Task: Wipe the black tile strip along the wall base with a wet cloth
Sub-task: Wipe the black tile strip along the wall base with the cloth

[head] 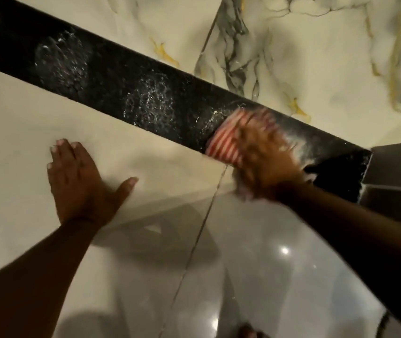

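A black tile strip runs diagonally from the upper left down to the right, below the marbled wall tiles. Wet, soapy smears show on it in several patches. My right hand, blurred by motion, presses a red-and-white striped cloth flat against the strip near its right end. My left hand lies flat on the cream floor tile below the strip, fingers spread, holding nothing.
White marble wall tiles with grey and gold veins rise above the strip. A grey surface meets the strip's right end. The glossy floor reflects a light, and a grout line runs down it.
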Tool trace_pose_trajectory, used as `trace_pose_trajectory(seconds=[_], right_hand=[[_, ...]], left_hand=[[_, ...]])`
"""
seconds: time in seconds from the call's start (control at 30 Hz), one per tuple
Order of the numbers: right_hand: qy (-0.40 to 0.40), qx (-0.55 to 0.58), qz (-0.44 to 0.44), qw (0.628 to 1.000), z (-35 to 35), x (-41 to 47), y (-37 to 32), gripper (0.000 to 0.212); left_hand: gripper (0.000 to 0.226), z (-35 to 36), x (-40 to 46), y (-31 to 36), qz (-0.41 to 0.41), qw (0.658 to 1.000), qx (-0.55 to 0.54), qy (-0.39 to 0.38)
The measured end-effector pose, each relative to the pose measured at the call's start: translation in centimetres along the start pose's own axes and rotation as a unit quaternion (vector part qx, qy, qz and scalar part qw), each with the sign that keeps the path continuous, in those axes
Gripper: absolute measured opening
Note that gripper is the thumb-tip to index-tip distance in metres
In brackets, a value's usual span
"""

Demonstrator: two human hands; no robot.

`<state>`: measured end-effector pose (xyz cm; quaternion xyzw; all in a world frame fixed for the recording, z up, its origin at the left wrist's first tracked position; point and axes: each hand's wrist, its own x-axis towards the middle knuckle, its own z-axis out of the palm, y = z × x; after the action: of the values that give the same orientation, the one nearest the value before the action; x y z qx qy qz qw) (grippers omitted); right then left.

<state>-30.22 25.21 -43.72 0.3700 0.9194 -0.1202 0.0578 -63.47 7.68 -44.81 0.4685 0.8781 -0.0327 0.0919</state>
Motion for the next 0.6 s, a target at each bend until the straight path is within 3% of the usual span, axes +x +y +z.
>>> trace_pose_trajectory(seconds=[0.13,0.23,0.37,0.47,0.53,0.6], right_hand=[[0.035,0.006,0.149,0.988,-1.0,0.2,5.5,0.063],[-0.007,-0.052,0.187,0.981,0.1,-4.8,2.4,0.06],[-0.048,-0.033,0.035,0.998,1.7,-7.0,-5.8,0.073],[-0.043,-0.033,-0.092,0.994,0.3,-1.1,-5.5,0.062],[-0.036,-0.031,-0.068,0.997,-0.8,3.7,-2.9,0.063],[-0.032,-0.007,0.032,0.999,-1.7,6.2,0.1,0.064]], left_hand=[[0.132,-0.6,0.0,0.2,0.005,1.0,-0.024,-0.015],[0.127,-0.6,-0.2,0.2,0.018,0.999,-0.031,-0.003],[0.123,-0.8,-0.3,0.2,0.025,0.999,-0.035,0.008],[0.123,-1.1,-0.3,0.3,0.028,0.999,-0.026,0.002],[0.124,-1.3,-0.4,0.3,0.025,1.0,-0.018,-0.003],[0.124,-1.4,-0.3,0.4,0.025,0.999,-0.022,-0.004]])
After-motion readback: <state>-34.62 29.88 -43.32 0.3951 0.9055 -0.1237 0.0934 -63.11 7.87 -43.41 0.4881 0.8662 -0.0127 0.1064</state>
